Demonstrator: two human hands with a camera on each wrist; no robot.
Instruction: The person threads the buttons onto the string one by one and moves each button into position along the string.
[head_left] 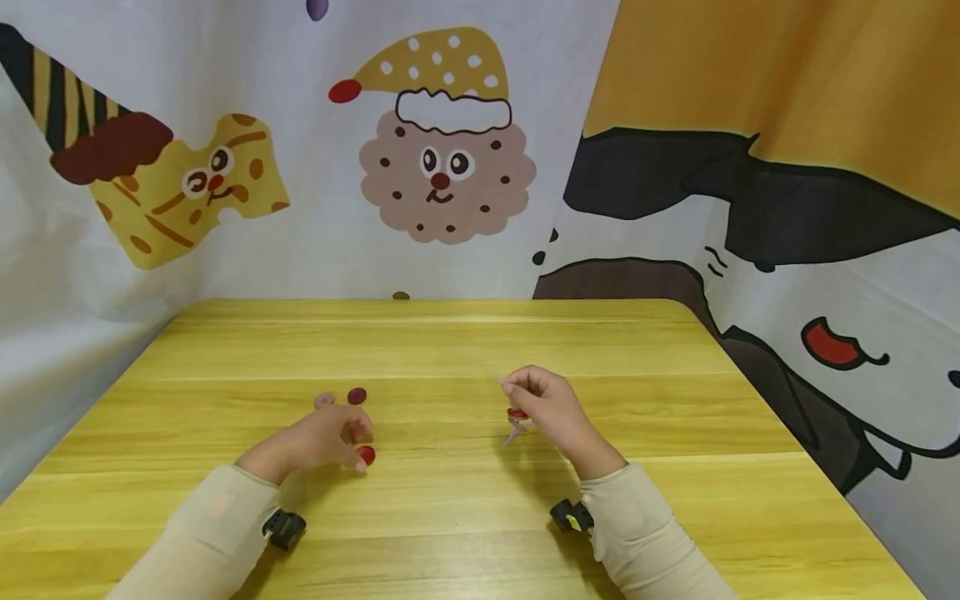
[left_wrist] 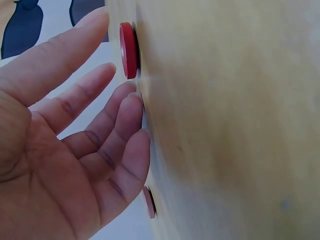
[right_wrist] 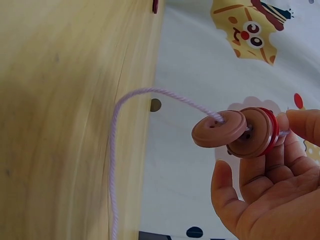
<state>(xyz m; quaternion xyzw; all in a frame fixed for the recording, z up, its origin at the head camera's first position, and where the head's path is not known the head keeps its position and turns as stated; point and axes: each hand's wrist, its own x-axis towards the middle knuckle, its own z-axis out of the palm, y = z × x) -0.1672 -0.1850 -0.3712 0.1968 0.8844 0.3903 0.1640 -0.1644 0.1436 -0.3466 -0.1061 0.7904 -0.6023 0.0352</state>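
My left hand (head_left: 318, 437) is low over the table with fingers loosely bent and spread. Its thumb and index finger are at a red button (head_left: 366, 455); in the left wrist view that button (left_wrist: 128, 50) lies just beyond the fingertips, ungripped. A pink button (head_left: 324, 400) and a dark red button (head_left: 357, 396) lie behind this hand. Above the table, my right hand (head_left: 551, 408) pinches a pale purple cord (right_wrist: 114, 150) between thumb and index finger. Threaded on it are two brownish-pink buttons (right_wrist: 219, 129) and a red button (right_wrist: 274, 131), below the pinch. The cord's other end trails downward.
The wooden table (head_left: 450, 517) has its far edge against a white cartoon-print curtain (head_left: 300, 250). A small black camera (head_left: 284, 529) is on the left wrist and another camera (head_left: 572, 516) is on the right.
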